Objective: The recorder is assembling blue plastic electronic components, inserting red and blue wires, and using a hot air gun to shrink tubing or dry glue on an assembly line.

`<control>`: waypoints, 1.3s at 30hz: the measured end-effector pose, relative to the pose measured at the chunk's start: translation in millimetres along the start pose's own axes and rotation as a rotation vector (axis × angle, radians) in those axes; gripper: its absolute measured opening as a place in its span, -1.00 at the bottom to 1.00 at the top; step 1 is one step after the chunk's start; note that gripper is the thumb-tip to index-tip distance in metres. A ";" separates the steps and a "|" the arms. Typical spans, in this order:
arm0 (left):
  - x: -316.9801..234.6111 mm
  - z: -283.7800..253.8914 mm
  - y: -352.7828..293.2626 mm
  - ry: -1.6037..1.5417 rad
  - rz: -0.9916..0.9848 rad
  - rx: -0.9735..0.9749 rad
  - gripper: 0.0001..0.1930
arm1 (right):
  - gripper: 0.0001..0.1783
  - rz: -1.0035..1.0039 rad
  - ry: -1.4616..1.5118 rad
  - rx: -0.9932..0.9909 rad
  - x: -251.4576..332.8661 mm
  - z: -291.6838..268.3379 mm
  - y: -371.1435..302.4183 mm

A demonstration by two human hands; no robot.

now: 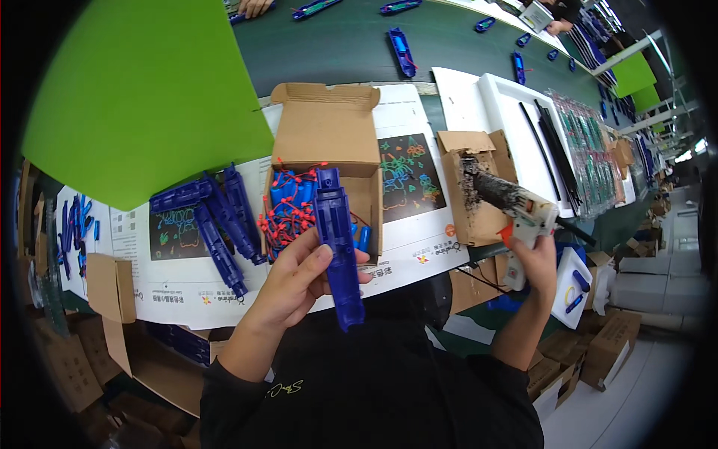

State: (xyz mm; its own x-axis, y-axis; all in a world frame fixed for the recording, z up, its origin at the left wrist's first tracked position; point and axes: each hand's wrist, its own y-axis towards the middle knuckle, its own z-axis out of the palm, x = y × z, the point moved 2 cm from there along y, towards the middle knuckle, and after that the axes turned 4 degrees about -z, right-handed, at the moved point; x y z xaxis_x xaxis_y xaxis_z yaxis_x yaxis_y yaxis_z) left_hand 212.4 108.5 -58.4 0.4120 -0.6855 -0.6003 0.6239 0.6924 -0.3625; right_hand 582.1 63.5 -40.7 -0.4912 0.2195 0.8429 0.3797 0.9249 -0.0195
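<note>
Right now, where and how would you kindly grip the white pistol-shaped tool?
The white pistol-shaped tool is probably best held by its handle, from the near right, as the right hand does: it angles toward the wearer, the blackened front away.

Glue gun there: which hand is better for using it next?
Probably the right hand: it grips the glue gun by its handle, while the left hand holds a blue shell.
</note>
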 end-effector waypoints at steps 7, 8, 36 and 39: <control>1.8 5.9 -4.2 0.055 0.048 -0.076 -0.60 | -0.55 0.119 0.414 -0.077 -7.2 -1.4 -6.1; 2.6 3.3 -4.7 0.032 0.035 -0.082 -0.60 | -0.52 0.092 0.470 -0.141 -5.7 -2.5 -8.5; 24.0 20.9 17.8 0.005 -0.061 -0.161 -0.55 | -0.50 0.133 0.763 0.510 76.4 58.2 -74.7; 24.1 20.1 18.8 0.000 -0.060 -0.161 -0.56 | -0.53 0.138 0.712 0.534 74.4 58.0 -73.5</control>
State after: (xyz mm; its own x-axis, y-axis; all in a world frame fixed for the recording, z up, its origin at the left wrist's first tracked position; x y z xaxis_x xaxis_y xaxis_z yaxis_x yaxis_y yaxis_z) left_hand 247.4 100.4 -65.4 0.3772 -0.7267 -0.5741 0.5328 0.6773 -0.5073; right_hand 472.2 29.8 -7.8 0.2010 0.2595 0.9446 -0.1024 0.9645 -0.2432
